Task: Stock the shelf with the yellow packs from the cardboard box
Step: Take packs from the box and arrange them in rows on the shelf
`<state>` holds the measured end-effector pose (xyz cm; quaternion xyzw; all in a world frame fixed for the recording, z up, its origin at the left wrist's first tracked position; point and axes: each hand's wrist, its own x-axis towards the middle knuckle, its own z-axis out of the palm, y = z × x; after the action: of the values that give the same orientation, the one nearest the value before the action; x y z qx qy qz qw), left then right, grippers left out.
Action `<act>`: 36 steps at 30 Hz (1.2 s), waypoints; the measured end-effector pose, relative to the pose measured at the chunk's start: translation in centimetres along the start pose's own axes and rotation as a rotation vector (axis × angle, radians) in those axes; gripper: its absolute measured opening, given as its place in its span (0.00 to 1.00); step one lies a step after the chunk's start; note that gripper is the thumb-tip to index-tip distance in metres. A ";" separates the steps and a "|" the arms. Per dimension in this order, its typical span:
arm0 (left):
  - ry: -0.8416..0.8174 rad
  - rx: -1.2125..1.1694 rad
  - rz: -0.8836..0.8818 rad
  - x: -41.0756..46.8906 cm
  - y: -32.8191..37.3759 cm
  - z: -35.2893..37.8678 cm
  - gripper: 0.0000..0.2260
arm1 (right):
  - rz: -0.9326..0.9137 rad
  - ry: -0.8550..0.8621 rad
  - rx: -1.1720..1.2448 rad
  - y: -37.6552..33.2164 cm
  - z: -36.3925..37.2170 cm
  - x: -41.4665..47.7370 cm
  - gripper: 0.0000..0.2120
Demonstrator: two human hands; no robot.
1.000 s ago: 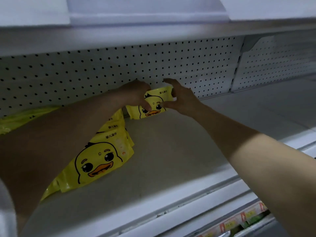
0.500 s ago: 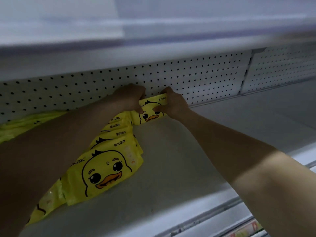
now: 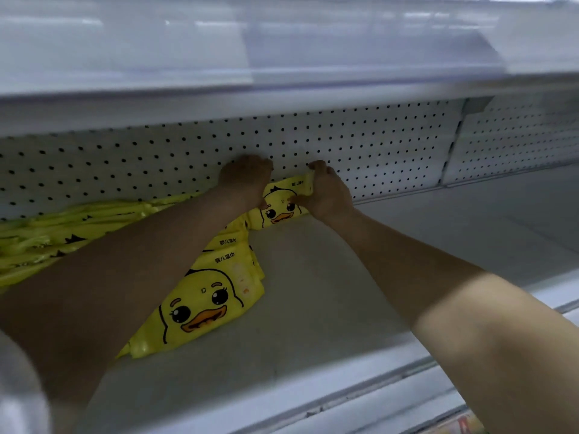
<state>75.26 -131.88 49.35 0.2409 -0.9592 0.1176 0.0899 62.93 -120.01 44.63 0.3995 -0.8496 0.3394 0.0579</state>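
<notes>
A yellow pack with a duck face [image 3: 282,205] stands at the back of the white shelf [image 3: 329,296], against the pegboard wall. My left hand [image 3: 246,180] grips its left side and my right hand [image 3: 326,191] grips its right side and top edge. In front of it a row of the same yellow packs [image 3: 206,305] leans toward the front, the nearest showing a big duck face. More yellow packs [image 3: 62,227] lie further left behind my left forearm. The cardboard box is out of view.
The pegboard back wall [image 3: 360,145] runs behind the packs. Another shelf [image 3: 282,57] hangs low overhead. The shelf floor to the right of the packs is bare up to its front lip [image 3: 344,380]. A lower shelf with price tags [image 3: 460,424] shows at the bottom right.
Both hands have pushed the pack further back until it stands against the pegboard. The view has dipped lower, so more of the upper shelf shows.
</notes>
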 end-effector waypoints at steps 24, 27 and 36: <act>-0.048 -0.286 -0.396 -20.9 9.5 -8.5 0.37 | -0.244 -0.331 -0.265 -1.7 -14.2 -17.2 0.40; -0.071 -0.222 -0.441 -26.5 10.8 -8.3 0.36 | -0.321 -0.381 -0.301 -2.4 -14.3 -21.7 0.38; -0.175 -0.155 -0.608 -43.7 13.7 -7.6 0.39 | -0.589 -0.492 -0.164 -5.7 -11.7 -35.0 0.37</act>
<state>107.44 -98.86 44.13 0.5179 -0.8535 -0.0092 0.0563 88.57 -92.88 43.68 0.6898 -0.7113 0.1334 -0.0206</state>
